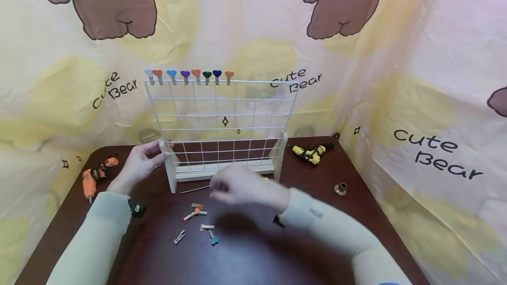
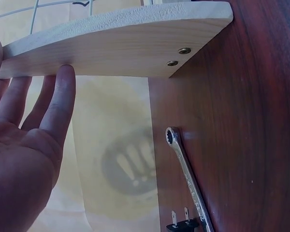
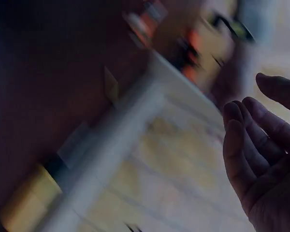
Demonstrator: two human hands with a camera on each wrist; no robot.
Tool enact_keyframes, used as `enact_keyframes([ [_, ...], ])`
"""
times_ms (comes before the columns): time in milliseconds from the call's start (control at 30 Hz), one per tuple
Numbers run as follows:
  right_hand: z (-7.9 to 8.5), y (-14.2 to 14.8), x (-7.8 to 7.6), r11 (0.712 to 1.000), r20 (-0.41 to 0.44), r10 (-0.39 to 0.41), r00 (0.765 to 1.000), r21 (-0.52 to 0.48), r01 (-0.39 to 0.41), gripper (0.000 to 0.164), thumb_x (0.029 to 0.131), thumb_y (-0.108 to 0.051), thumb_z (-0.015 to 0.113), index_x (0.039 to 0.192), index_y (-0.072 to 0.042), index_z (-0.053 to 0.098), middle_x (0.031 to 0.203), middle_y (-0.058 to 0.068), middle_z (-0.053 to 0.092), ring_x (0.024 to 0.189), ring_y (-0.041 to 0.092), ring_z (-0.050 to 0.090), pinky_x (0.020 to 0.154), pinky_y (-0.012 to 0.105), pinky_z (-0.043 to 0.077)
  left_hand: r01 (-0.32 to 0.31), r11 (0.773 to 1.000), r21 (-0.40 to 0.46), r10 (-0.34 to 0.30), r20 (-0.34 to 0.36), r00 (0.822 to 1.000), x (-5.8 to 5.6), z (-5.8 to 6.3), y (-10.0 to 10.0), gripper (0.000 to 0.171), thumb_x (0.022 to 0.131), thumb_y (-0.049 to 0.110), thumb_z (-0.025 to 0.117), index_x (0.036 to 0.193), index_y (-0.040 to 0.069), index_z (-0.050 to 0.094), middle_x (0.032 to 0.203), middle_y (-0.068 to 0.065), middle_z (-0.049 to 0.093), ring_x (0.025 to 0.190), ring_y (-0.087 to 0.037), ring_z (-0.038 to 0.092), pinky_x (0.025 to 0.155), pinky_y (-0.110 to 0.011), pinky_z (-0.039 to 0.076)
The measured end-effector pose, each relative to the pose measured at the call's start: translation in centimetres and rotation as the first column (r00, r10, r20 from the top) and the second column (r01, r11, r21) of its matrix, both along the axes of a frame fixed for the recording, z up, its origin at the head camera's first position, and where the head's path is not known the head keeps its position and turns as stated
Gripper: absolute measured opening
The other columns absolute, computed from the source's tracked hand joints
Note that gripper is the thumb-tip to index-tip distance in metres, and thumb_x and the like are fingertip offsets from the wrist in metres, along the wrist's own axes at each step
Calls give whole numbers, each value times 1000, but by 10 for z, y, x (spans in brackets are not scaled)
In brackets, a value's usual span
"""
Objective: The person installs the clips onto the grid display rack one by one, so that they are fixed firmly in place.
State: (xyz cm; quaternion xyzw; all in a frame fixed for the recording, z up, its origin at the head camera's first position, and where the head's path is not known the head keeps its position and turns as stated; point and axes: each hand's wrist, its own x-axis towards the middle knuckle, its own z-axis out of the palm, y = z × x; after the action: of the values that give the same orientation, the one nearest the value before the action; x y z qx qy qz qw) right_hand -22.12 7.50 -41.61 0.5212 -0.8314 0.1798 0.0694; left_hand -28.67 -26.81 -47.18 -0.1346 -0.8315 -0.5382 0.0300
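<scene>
A white wire grid rack [image 1: 222,115] on a wooden stand carries several heart-topped clothespins [image 1: 185,76] along the left part of its top wire. My left hand [image 1: 144,162] grips the stand's left wooden side panel [image 2: 111,43], with the thumb on one side and fingers on the other. In front of the stand's base hovers my right hand [image 1: 241,184], blurred, its fingers loosely bent and holding nothing in the right wrist view. Several loose clothespins [image 1: 196,211] lie on the table below, among them a plain one [image 1: 179,237] and a teal heart one [image 1: 213,237].
An orange tool [image 1: 97,176] lies at the table's left, and a yellow one [image 1: 310,152] at the back right. A small brass-coloured flanged fitting [image 1: 340,188] stands on the right. Beside the stand lies a ratchet wrench [image 2: 188,174]. A thin rod [image 1: 194,189] lies before the base.
</scene>
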Motion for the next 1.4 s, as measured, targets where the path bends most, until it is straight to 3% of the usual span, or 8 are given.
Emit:
enact_keyframes([
  [133,-65,-20,28,967,132,-53,990,253,18,23,88,-46,86,89,-25,75,72,-22,62,62,-8,52,58,13,43,6,1000,20,-6,-3,1000,0,-1,-2,48,102,20,74,148,9,63,131,6,74,109,3,64,77,-24,58],
  [267,-97,-30,46,935,138,-51,989,356,-1,29,82,-52,90,89,-29,74,74,-24,63,62,-9,50,55,16,42,13,999,30,-13,-18,1000,0,-4,-2,48,102,19,74,147,8,63,125,15,74,106,1,66,75,-25,59],
  [433,-105,-33,51,939,118,-20,993,343,-21,12,86,-34,88,90,-29,78,76,-21,68,64,-10,52,57,15,44,13,999,39,-12,-32,999,0,-5,-4,47,102,18,75,146,7,64,122,19,74,105,2,65,75,-25,59],
  [667,-104,-20,42,956,193,-72,979,294,12,18,85,-20,87,101,-24,81,82,-19,70,69,-12,52,62,12,44,17,999,43,-16,-33,999,0,-5,-3,49,102,17,74,147,4,62,121,18,75,103,3,66,76,-24,59],
  [833,-94,-5,32,959,176,-73,982,282,21,11,86,-20,87,90,-29,83,82,-21,64,71,-11,51,63,11,42,9,999,41,-9,-12,1000,1,-4,-4,50,102,19,75,147,3,62,122,19,74,105,4,66,76,-24,59],
  [1033,-43,17,6,984,147,-16,989,178,-11,5,92,-24,84,96,-25,81,87,-17,70,76,-5,58,70,13,46,12,999,34,-12,-6,1000,1,-5,-4,48,102,15,73,148,5,62,121,22,73,105,5,65,75,-25,59],
  [1167,25,34,-19,998,60,16,998,65,-20,4,94,-17,83,98,-16,83,90,-8,76,79,3,66,74,20,52,16,999,37,-15,-10,1000,0,-4,-3,47,102,11,73,147,4,62,120,22,73,105,4,66,74,-25,59],
  [1400,145,57,-47,967,106,-120,987,-211,140,7,88,-4,86,95,-4,83,89,4,80,75,12,73,76,23,59,21,1000,23,-20,-27,999,-3,-4,-2,48,102,18,74,147,4,63,122,18,74,107,3,66,78,-23,59],
])
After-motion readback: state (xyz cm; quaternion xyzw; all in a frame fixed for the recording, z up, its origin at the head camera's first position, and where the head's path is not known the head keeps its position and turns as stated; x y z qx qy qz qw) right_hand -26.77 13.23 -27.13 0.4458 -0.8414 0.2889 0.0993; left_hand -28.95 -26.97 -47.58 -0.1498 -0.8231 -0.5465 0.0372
